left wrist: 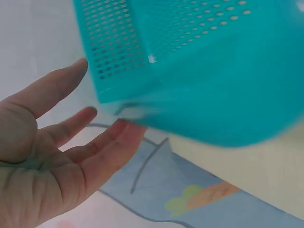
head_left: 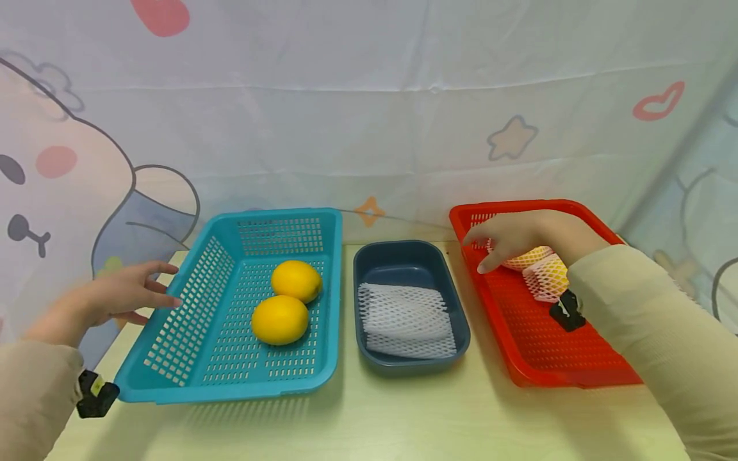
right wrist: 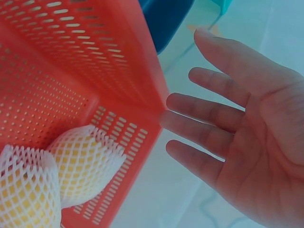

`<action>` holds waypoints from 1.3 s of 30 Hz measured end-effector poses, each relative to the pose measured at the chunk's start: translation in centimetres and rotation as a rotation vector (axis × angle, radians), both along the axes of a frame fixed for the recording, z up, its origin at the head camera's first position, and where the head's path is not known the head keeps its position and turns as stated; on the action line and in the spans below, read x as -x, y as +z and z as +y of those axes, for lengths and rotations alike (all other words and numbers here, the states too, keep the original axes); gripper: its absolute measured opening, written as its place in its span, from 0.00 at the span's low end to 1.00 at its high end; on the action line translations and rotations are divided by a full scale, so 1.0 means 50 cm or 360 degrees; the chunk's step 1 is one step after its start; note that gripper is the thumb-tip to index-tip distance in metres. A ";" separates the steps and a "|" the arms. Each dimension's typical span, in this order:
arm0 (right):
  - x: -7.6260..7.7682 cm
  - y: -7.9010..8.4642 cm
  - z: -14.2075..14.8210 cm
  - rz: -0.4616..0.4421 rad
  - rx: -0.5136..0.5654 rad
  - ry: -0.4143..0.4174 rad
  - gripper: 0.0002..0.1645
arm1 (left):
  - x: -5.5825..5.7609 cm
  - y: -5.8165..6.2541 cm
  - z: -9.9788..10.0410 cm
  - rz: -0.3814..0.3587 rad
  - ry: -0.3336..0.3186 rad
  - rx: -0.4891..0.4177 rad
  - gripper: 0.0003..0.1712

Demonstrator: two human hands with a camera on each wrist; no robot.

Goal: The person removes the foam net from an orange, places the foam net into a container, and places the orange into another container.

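Left hand (head_left: 135,291) beside blue basket (head_left: 230,392), fingers spread, nothing held; bare yellow fruits (head_left: 280,321) inside, best cupped singly; foam nets (head_left: 406,314) in dark tray (head_left: 410,367), best stretched gently; right hand (head_left: 507,235) by red basket (head_left: 571,378), fingers extended, empty; netted fruits (right wrist: 85,166) inside

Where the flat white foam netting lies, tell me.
In the head view, the netting lies right of centre inside the navy rectangular plastic tray, between the turquoise plastic basket and the red plastic basket.

Turquoise is being shown on one basket (head_left: 332,288), red on the other basket (head_left: 533,375), both hole-patterned; plain yellow on two fruits (head_left: 280,321), white mesh on nets (head_left: 408,314), dark blue on tray (head_left: 410,367). Pastel cartoon print is being displayed on backdrop (head_left: 346,121).
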State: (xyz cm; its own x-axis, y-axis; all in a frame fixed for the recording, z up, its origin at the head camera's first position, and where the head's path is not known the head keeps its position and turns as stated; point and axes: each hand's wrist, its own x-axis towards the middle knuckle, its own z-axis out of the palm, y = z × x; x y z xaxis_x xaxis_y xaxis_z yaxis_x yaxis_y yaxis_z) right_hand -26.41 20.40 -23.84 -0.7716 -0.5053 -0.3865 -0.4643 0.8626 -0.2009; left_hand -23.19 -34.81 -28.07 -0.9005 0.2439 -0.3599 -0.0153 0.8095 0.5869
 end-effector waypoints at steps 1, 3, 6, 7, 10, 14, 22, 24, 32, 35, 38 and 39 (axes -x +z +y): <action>-0.001 0.000 0.003 0.0000 0.0002 -0.0006 0.37 | -0.001 -0.005 0.001 -0.0030 0.0016 -0.0014 0.48; -0.001 -0.001 0.008 0.0002 0.0001 -0.0007 0.36 | -0.003 -0.015 0.003 -0.0068 0.0051 -0.0035 0.49; 0.000 0.000 0.015 0.0036 -0.0028 0.0003 0.36 | -0.003 -0.021 0.005 -0.0091 0.0102 -0.0029 0.49; 0.000 0.001 0.018 0.0046 -0.0039 0.0003 0.36 | -0.002 -0.022 0.005 -0.0099 0.0109 -0.0030 0.47; -0.002 0.004 0.027 0.0063 -0.0067 -0.0022 0.36 | -0.001 -0.025 0.006 -0.0125 0.0109 -0.0014 0.41; -0.006 0.004 0.041 0.0046 -0.0066 -0.0072 0.36 | -0.003 -0.030 0.004 -0.0166 0.0085 -0.0039 0.32; -0.005 -0.013 0.081 0.0023 -0.0022 -0.0043 0.33 | -0.003 -0.043 -0.012 -0.0182 0.0087 -0.0136 0.24; -0.007 -0.015 0.088 0.0008 -0.0008 -0.0051 0.33 | -0.003 -0.046 -0.015 -0.0190 0.0103 -0.0159 0.24; -0.007 -0.022 0.111 -0.0009 -0.0017 -0.0052 0.35 | -0.003 -0.047 -0.016 -0.0179 0.0133 -0.0183 0.23; -0.007 -0.027 0.119 -0.0028 -0.0006 -0.0063 0.35 | -0.005 -0.046 -0.015 -0.0178 0.0140 -0.0187 0.22; -0.007 -0.031 0.127 -0.0044 0.0013 -0.0075 0.35 | -0.007 -0.043 -0.014 -0.0174 0.0142 -0.0168 0.21; -0.007 -0.032 0.130 -0.0042 0.0018 -0.0076 0.35 | -0.007 -0.041 -0.013 -0.0173 0.0137 -0.0160 0.21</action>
